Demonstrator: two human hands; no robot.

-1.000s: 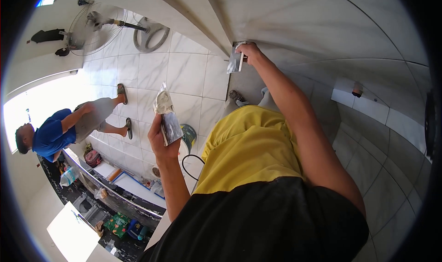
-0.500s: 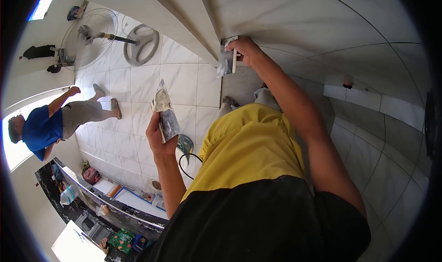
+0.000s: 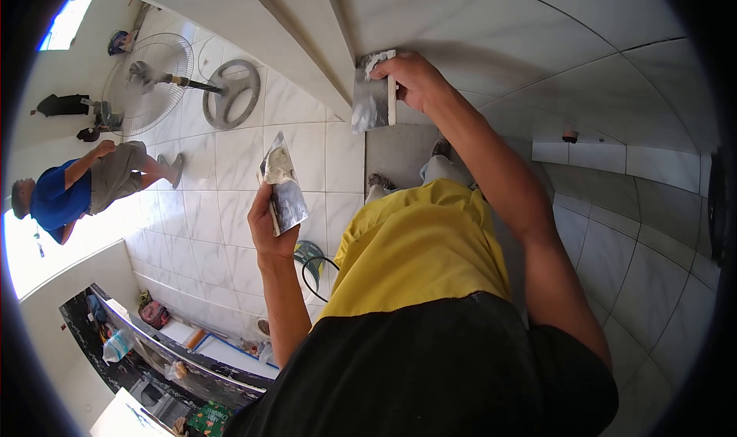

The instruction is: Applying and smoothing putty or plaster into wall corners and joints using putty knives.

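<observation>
My left hand (image 3: 272,226) grips a flat metal putty knife (image 3: 288,201) whose blade carries a lump of pale putty (image 3: 278,166). Higher up, my right hand (image 3: 411,80) is closed on a second wide putty knife (image 3: 373,99), held beside the edge of the white door frame (image 3: 338,61) where it meets the marbled wall tiles (image 3: 453,22). Some putty clings to the upper part of that blade, under my fingers. Whether the blade's edge touches the frame I cannot tell.
A bucket (image 3: 310,262) with a black handle stands by my left forearm. A pedestal fan (image 3: 150,76) is on the tiled floor at the far left. A person in a blue shirt (image 3: 65,195) walks near the bright doorway. Lower left is a cluttered dark counter (image 3: 192,375).
My right hand has brought its putty knife slightly left, showing more of the blade. My left hand has shifted slightly right. The person in blue has moved upward and left in view.
</observation>
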